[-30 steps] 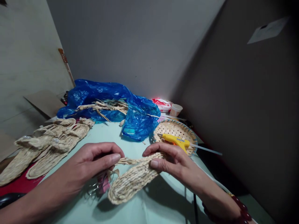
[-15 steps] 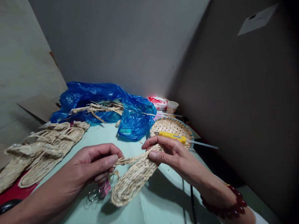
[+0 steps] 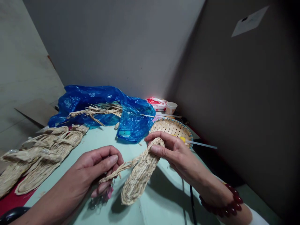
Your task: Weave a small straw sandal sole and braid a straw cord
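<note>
My right hand [image 3: 173, 153] pinches the far end of a small woven straw sole [image 3: 142, 179], thumb on top and fingers behind. The sole hangs tilted toward me above the table. From its far end a plaited straw strand [image 3: 127, 165] runs left into my left hand [image 3: 98, 165]. The strand lies across my left fingers under the thumb, its loose end pointing down left. A pink binder clip [image 3: 109, 192] with wire handles shows just below the left fingers; whether they hold it is hidden.
Finished straw slippers [image 3: 53, 150] lie at left on red cloth. Behind are a blue plastic bag [image 3: 138, 122] with loose straw [image 3: 103, 109], a red-white packet [image 3: 157, 104] and a paper cup [image 3: 171, 107]. A woven basket [image 3: 161, 125] with a yellow-handled tool [image 3: 182, 138] stands behind my right hand.
The sole's near end has swung right and the sole hangs steeper. More of the strand shows, now lying over my left fingers. The binder clip sits more hidden beneath them. The view shifted slightly.
</note>
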`<action>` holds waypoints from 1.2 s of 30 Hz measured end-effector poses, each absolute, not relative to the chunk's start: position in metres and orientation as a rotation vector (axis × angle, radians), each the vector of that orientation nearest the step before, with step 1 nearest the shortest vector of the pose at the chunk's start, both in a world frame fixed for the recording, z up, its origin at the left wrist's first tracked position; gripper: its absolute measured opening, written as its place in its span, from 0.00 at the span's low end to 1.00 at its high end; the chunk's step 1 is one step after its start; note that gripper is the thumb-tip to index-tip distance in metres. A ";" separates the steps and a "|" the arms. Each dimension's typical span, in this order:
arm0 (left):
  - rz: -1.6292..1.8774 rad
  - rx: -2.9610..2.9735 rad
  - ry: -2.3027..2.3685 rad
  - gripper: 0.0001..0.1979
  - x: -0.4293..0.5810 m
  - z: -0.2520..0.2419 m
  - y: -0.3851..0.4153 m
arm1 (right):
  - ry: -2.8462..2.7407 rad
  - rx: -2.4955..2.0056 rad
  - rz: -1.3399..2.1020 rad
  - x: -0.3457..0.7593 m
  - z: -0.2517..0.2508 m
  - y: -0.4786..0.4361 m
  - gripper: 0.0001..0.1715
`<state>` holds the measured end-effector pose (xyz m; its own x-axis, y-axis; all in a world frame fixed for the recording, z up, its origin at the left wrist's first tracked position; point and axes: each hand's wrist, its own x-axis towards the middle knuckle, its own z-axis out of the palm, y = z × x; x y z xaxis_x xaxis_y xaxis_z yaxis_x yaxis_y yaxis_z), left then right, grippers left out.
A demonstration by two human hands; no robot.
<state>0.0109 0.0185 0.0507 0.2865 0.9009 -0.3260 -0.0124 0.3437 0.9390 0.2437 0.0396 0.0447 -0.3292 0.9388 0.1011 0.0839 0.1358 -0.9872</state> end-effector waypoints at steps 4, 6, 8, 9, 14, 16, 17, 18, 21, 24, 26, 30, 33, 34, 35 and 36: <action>0.801 1.117 1.155 0.17 0.012 0.045 0.019 | -1.575 -0.964 1.340 0.245 0.042 0.039 0.12; 0.783 1.150 1.185 0.18 0.013 0.041 0.018 | -1.570 -0.944 1.360 0.244 0.041 0.038 0.13; 0.758 1.186 1.197 0.18 0.014 0.038 0.017 | -1.560 -0.928 1.373 0.243 0.040 0.038 0.13; 0.745 1.212 1.202 0.19 0.015 0.037 0.016 | -1.551 -0.922 1.375 0.243 0.039 0.038 0.13; 0.699 1.394 1.257 0.17 0.022 0.037 0.016 | -1.498 -0.920 1.425 0.239 0.039 0.040 0.15; 0.675 1.444 1.248 0.17 0.023 0.036 0.016 | -1.466 -0.908 1.457 0.238 0.040 0.039 0.17; 0.662 1.448 1.237 0.17 0.024 0.036 0.016 | -1.453 -0.899 1.470 0.237 0.040 0.039 0.17; 0.652 1.440 1.226 0.17 0.024 0.035 0.016 | -1.445 -0.888 1.480 0.237 0.041 0.039 0.17; 0.618 1.378 1.206 0.17 0.025 0.032 0.016 | -1.452 -0.864 1.491 0.237 0.041 0.038 0.14; 0.646 1.435 1.241 0.18 0.026 0.030 0.017 | -1.499 -0.868 1.477 0.237 0.041 0.038 0.14; 0.677 1.527 1.271 0.19 0.025 0.031 0.019 | -1.545 -0.890 1.467 0.237 0.041 0.037 0.15; 0.668 1.587 1.250 0.15 0.023 0.036 0.024 | -1.558 -0.912 1.501 0.236 0.040 0.040 0.19; 0.624 1.568 1.221 0.15 0.023 0.040 0.025 | -1.583 -0.914 1.496 0.237 0.041 0.044 0.19; 0.604 1.546 1.211 0.14 0.022 0.041 0.024 | -1.625 -0.924 1.470 0.237 0.042 0.045 0.18; 0.584 1.520 1.202 0.13 0.022 0.041 0.023 | -1.678 -0.942 1.435 0.238 0.044 0.046 0.16; 0.571 1.494 1.199 0.12 0.020 0.041 0.022 | -1.738 -0.967 1.395 0.239 0.046 0.046 0.14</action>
